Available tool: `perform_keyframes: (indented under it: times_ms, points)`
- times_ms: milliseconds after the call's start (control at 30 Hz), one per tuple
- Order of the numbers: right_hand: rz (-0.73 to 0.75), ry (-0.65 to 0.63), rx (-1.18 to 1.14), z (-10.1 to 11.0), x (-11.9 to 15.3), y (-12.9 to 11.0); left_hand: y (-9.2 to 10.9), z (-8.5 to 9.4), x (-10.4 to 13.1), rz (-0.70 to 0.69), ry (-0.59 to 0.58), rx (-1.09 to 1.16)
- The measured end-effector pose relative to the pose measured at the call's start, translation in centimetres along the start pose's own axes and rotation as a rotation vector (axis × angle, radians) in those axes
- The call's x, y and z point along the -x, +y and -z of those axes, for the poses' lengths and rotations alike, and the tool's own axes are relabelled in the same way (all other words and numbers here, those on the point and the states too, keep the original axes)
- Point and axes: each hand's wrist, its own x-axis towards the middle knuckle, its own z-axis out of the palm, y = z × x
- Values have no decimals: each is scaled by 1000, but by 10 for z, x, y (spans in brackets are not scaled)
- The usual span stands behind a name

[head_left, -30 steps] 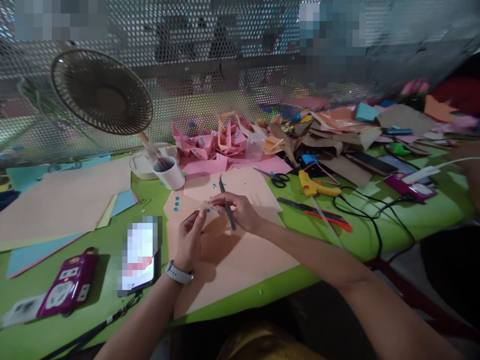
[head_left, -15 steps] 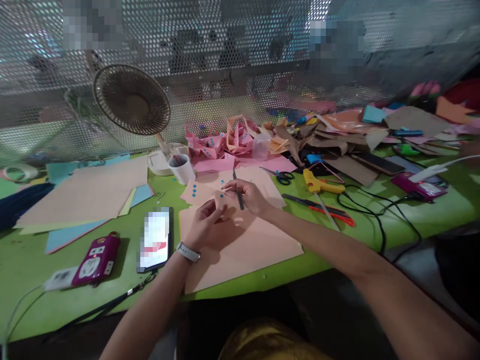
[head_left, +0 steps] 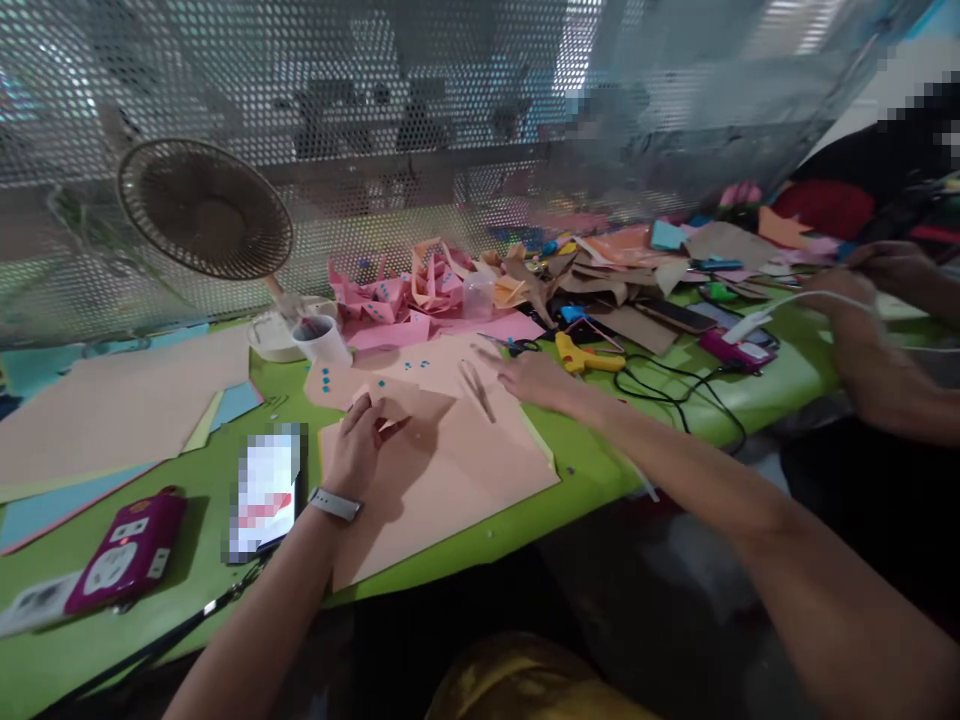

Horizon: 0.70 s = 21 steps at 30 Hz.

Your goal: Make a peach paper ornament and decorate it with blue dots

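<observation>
My left hand (head_left: 358,445), a pale watch on its wrist, pinches a small peach paper piece (head_left: 401,400) bearing a blue square. Beneath it lies a large peach paper sheet (head_left: 450,485). A pair of tweezers (head_left: 478,390) rests on the paper between my hands. My right hand (head_left: 536,380) reaches out with its fingers extended, close to the dark scissors (head_left: 519,346); whether it touches them I cannot make out. More tiny blue squares (head_left: 325,380) sit on the paper behind my left hand.
A yellow glue gun (head_left: 589,355) with black cords lies right of the scissors. A white cup (head_left: 322,342), a fan (head_left: 206,210) and folded pink paper (head_left: 375,290) stand behind. A phone (head_left: 266,490) lies at left. Another person's hands (head_left: 847,290) are at far right.
The tweezers have left my right hand and now lie on the paper. That hand has moved right, toward the scissors. My left hand keeps the paper piece. The view has turned right.
</observation>
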Motion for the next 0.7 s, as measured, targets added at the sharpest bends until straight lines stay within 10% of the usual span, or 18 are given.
perform_keyframes:
  times_ms: [300,700]
  points:
    - [-344,-161,292,20,58,110,-2,2,-6,-29,59,33]
    - [-420,356,107,18,67,99,-1,-3,5,-44,-46,-146]
